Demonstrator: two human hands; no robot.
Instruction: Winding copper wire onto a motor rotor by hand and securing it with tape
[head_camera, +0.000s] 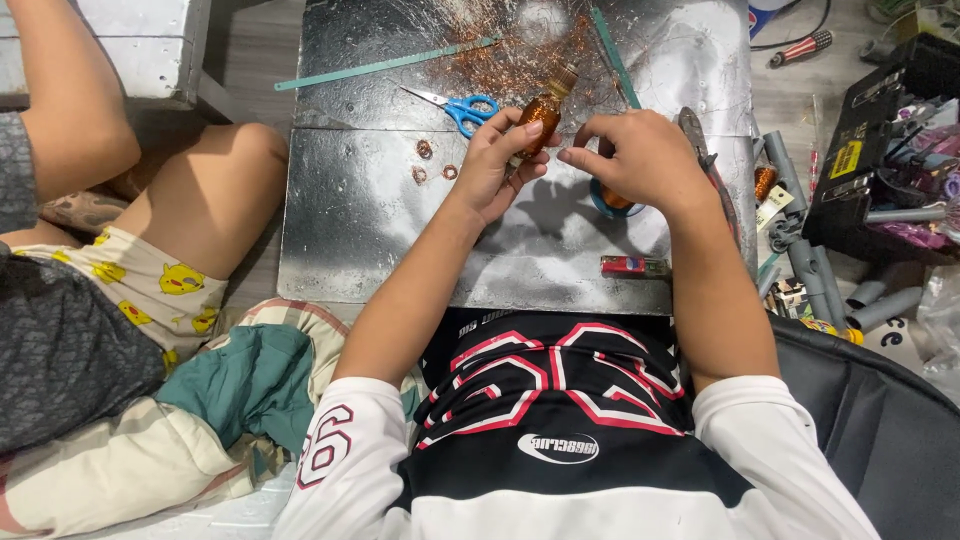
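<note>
Copper-wound armature (543, 112) sits pinched in the left hand (497, 160), above the shiny tabletop (360, 215). The right hand (640, 155) is curled close beside it, fingertips pinched (on fine wire, probably; too thin to tell). A snag could snap that wire. Blue scissors (462, 108), loose copper rings (425, 150) and pliers (700, 150) crowd nearby.

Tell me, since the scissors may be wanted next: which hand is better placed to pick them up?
Probably the left hand: the blue-handled scissors lie just beyond it, on its side of the metal sheet, though its fingers hold the copper coil. The right hand is farther.
</note>
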